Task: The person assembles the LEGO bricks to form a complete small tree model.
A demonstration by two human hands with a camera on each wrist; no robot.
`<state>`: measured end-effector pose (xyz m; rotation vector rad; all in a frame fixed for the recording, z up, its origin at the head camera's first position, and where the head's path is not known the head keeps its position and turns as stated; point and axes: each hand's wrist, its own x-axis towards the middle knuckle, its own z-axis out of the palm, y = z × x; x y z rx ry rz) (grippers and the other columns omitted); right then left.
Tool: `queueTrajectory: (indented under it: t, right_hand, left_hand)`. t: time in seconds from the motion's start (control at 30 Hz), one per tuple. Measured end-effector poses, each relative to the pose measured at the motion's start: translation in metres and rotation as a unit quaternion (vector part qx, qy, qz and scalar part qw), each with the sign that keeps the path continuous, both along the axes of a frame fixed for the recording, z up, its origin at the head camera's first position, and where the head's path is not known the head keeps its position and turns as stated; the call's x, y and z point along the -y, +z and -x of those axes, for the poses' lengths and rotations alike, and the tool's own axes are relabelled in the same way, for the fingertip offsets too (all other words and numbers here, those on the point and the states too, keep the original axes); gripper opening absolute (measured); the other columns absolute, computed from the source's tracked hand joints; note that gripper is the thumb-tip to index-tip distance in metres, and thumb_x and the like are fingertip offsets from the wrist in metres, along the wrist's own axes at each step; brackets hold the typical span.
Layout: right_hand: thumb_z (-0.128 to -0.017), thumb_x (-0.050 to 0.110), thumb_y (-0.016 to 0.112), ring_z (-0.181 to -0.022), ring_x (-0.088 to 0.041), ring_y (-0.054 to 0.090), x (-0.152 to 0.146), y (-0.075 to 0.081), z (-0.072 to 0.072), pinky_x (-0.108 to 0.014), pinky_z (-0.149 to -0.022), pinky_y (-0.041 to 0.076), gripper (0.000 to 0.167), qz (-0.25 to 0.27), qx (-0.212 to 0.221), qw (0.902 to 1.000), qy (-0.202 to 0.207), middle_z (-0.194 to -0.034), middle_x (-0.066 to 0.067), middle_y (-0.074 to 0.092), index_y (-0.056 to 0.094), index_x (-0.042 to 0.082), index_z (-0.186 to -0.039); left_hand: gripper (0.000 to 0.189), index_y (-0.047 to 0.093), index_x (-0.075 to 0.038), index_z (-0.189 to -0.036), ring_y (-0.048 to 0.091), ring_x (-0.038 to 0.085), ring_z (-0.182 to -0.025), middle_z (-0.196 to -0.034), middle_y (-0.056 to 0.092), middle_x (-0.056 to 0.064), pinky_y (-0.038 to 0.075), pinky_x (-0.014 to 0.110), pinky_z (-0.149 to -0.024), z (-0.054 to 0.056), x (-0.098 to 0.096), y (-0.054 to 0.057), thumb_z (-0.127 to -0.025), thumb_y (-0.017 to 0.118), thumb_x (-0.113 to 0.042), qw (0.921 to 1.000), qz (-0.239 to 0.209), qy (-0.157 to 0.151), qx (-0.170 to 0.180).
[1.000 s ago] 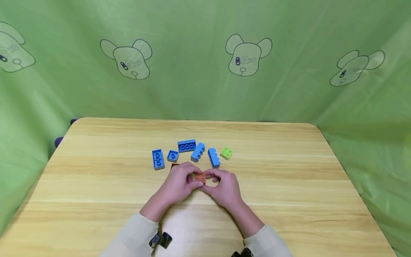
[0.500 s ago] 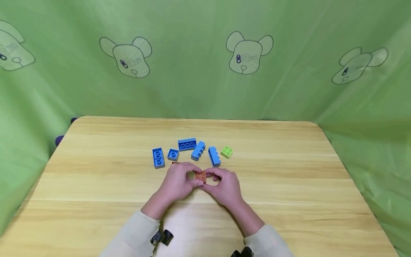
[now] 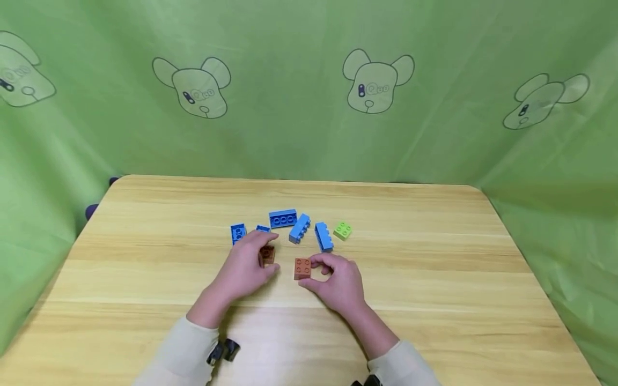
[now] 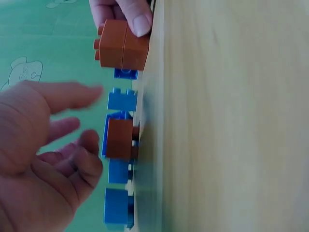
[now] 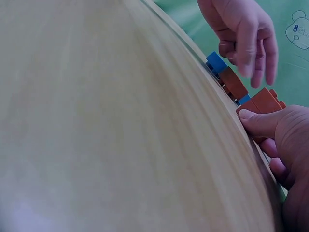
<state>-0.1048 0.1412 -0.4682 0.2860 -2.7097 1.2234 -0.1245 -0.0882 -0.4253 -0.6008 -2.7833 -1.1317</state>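
Observation:
Between the thumb and fingers of my right hand (image 3: 339,281) is a stack of two reddish-brown toy bricks (image 3: 302,267). A seam between its two layers shows in the left wrist view, where the stack (image 4: 123,46) stands with studs up. My left hand (image 3: 243,269) holds nothing; its thumb and fingers are spread beside a loose brown brick (image 3: 267,254). That brick lies studs down, its hollow side up, and the hand partly covers it in the head view. From the left wrist the loose brick (image 4: 119,138) appears just beyond the fingertips, apart from them.
Behind the hands lie several blue bricks, among them one on its side (image 3: 282,219), a slanted one (image 3: 300,229) and one nearer the right hand (image 3: 324,237). A green brick (image 3: 343,230) lies to their right. A green curtain (image 3: 289,139) hangs behind the wooden table (image 3: 434,257).
My left hand has let go of the brick stack and moved left, to the loose brown brick. The right hand stays in place, still holding the stack.

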Motion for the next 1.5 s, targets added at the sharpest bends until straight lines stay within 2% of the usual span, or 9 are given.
queueTrajectory:
  t: [0.1, 0.17, 0.33, 0.47, 0.67, 0.97, 1.23, 1.37, 1.5]
  right_hand:
    - [-0.066, 0.030, 0.096, -0.072, -0.011, 0.054, 0.000, 0.001, -0.001, -0.032, -0.066, 0.046, 0.039, 0.001, 0.001, 1.0000, 0.000, -0.085, 0.012, 0.068, 0.076, 0.022, -0.098]
    - [-0.066, 0.029, 0.096, -0.072, -0.011, 0.054, 0.001, 0.001, -0.001, -0.032, -0.066, 0.046, 0.039, 0.002, -0.001, 1.0000, 0.002, -0.085, 0.011, 0.068, 0.076, 0.021, -0.098]
    - [-0.065, 0.029, 0.096, -0.073, -0.012, 0.053, 0.003, 0.001, -0.002, -0.032, -0.066, 0.045, 0.042, 0.000, -0.002, 1.0000, 0.003, -0.086, 0.010, 0.067, 0.075, 0.020, -0.100]
    - [-0.065, 0.027, 0.097, -0.075, -0.014, 0.054, 0.004, 0.001, -0.003, -0.032, -0.067, 0.046, 0.046, 0.017, 0.007, 0.9998, 0.006, -0.089, 0.011, 0.067, 0.074, 0.019, -0.105]
    - [-0.067, 0.025, 0.096, -0.077, -0.014, 0.056, 0.008, 0.002, -0.002, -0.032, -0.068, 0.049, 0.046, 0.040, 0.012, 0.9990, 0.015, -0.089, 0.010, 0.065, 0.074, 0.018, -0.107]
    - [-0.068, 0.031, 0.095, -0.073, -0.014, 0.054, 0.009, 0.002, -0.002, -0.036, -0.073, 0.039, 0.044, 0.023, 0.012, 0.9997, 0.000, -0.081, 0.007, 0.063, 0.075, 0.021, -0.106]
    - [-0.068, 0.034, 0.094, -0.070, -0.011, 0.053, 0.009, 0.000, -0.002, -0.036, -0.072, 0.036, 0.044, 0.005, 0.001, 1.0000, -0.001, -0.078, 0.009, 0.062, 0.075, 0.022, -0.105]
    - [-0.068, 0.035, 0.094, -0.070, -0.011, 0.053, 0.008, 0.000, -0.002, -0.036, -0.071, 0.036, 0.043, 0.002, 0.003, 1.0000, -0.003, -0.077, 0.009, 0.062, 0.075, 0.022, -0.105]
    - [-0.069, 0.036, 0.094, -0.070, -0.011, 0.053, 0.008, 0.000, -0.002, -0.036, -0.071, 0.036, 0.043, -0.001, 0.003, 1.0000, -0.004, -0.077, 0.010, 0.061, 0.075, 0.022, -0.105]
  left_hand:
    - [0.060, 0.063, -0.001, -0.129, 0.057, 0.030, -0.115, -0.125, 0.061, 0.012, 0.046, 0.045, -0.099, 0.001, 0.005, 0.000, -0.072, 0.085, -0.004, 0.9993, 0.035, 0.006, 0.010]
    - [0.058, 0.064, 0.000, -0.126, 0.058, 0.031, -0.114, -0.123, 0.061, 0.013, 0.047, 0.045, -0.099, 0.001, 0.007, 0.000, -0.072, 0.083, 0.001, 0.9986, 0.049, 0.008, 0.017]
    - [0.049, 0.068, 0.001, -0.118, 0.061, 0.029, -0.099, -0.110, 0.061, 0.012, 0.054, 0.042, -0.088, 0.000, 0.008, -0.001, -0.070, 0.080, 0.009, 0.9974, 0.067, 0.025, 0.010]
    - [0.040, 0.071, 0.001, -0.110, 0.060, 0.025, -0.089, -0.103, 0.058, 0.010, 0.055, 0.040, -0.082, 0.001, 0.009, -0.002, -0.071, 0.082, 0.005, 0.9962, 0.080, 0.033, 0.003]
    - [0.031, 0.073, -0.001, -0.103, 0.056, 0.023, -0.084, -0.098, 0.054, 0.007, 0.054, 0.038, -0.078, 0.002, 0.009, -0.003, -0.075, 0.084, 0.000, 0.9964, 0.081, 0.027, -0.006]
    - [0.023, 0.072, -0.001, -0.088, 0.057, 0.022, -0.083, -0.094, 0.056, 0.005, 0.054, 0.034, -0.076, 0.002, 0.008, -0.006, -0.069, 0.084, 0.003, 0.9985, 0.045, 0.029, -0.011]
    - [0.039, 0.071, -0.003, -0.101, 0.060, 0.023, -0.089, -0.102, 0.063, 0.008, 0.055, 0.035, -0.078, 0.004, 0.003, -0.013, -0.066, 0.089, 0.003, 0.9995, 0.008, 0.032, 0.001]
    - [0.046, 0.070, -0.003, -0.109, 0.061, 0.021, -0.088, -0.101, 0.066, 0.006, 0.055, 0.034, -0.076, 0.005, 0.002, -0.016, -0.067, 0.088, 0.004, 0.9996, 0.010, 0.024, 0.014]
    - [0.044, 0.070, -0.003, -0.108, 0.058, 0.019, -0.084, -0.099, 0.065, 0.004, 0.053, 0.032, -0.072, 0.005, 0.002, -0.017, -0.068, 0.087, 0.002, 0.9994, 0.011, 0.023, 0.023]
